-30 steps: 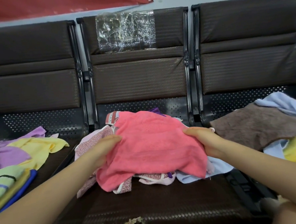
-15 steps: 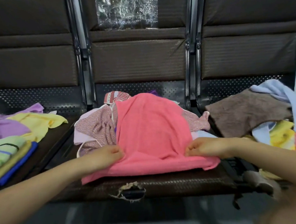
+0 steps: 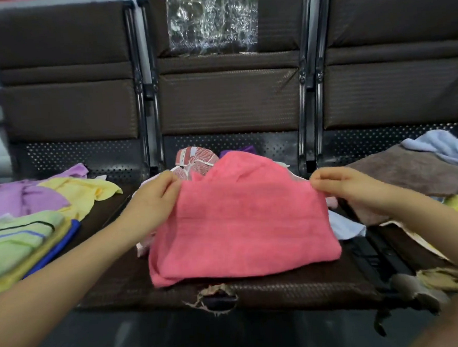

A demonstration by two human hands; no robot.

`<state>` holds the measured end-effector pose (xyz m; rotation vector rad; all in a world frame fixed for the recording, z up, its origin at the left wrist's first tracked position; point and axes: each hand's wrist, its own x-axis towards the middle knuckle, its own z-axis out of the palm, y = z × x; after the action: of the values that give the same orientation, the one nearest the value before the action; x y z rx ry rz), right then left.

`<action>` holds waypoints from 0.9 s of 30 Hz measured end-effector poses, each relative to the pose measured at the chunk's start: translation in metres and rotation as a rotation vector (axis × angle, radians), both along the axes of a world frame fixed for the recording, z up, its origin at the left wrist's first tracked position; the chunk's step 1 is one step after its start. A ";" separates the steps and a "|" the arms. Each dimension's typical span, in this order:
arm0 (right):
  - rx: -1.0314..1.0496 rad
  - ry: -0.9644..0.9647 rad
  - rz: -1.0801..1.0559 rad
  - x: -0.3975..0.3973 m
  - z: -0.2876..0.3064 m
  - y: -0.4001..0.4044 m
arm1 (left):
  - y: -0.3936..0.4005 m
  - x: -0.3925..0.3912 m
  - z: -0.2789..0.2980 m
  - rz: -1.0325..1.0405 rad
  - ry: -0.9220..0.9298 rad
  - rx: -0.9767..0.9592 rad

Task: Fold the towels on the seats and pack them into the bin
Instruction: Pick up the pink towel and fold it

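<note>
Three dark brown padded seats [image 3: 240, 288] in a row carry the towels. Middle seat: coral-pink terry towel [image 3: 241, 221], draped over a loose heap, one fold judged under way. Left hand [image 3: 154, 202] and right hand [image 3: 343, 183] each pinch an upper corner, fingers curled on the cloth. Left seat: flat stack topped by a striped green towel [image 3: 14, 240], apparently folded. Right seat: brown towel [image 3: 410, 173] and others unfolded. No bin in view; packing judged not begun.

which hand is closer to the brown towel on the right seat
Right. The right hand pinches the pink towel's upper right corner just beside the brown towel. The left hand grips the opposite corner, the pink towel's whole width farther away.
</note>
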<state>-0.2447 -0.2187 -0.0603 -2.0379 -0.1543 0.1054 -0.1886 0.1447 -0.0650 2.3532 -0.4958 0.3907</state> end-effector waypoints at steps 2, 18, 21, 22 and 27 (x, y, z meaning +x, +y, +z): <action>0.055 -0.102 -0.135 0.015 0.006 0.000 | -0.007 0.018 0.001 0.052 0.009 0.007; -0.173 -0.194 -0.499 0.204 -0.057 -0.001 | -0.056 0.151 -0.048 0.202 0.237 -0.129; -0.149 -0.076 -0.369 0.215 -0.085 0.007 | -0.058 0.163 -0.065 0.189 0.362 -0.051; -0.142 -0.046 -0.327 0.216 -0.090 0.009 | -0.058 0.166 -0.068 0.182 0.369 -0.030; 0.023 -0.042 -0.286 0.214 -0.091 0.005 | -0.054 0.167 -0.073 0.126 0.358 0.027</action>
<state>-0.0311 -0.2135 -0.1516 -2.0182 0.1097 -0.1172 -0.0216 0.0905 -0.1383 2.4162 -0.1847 0.0141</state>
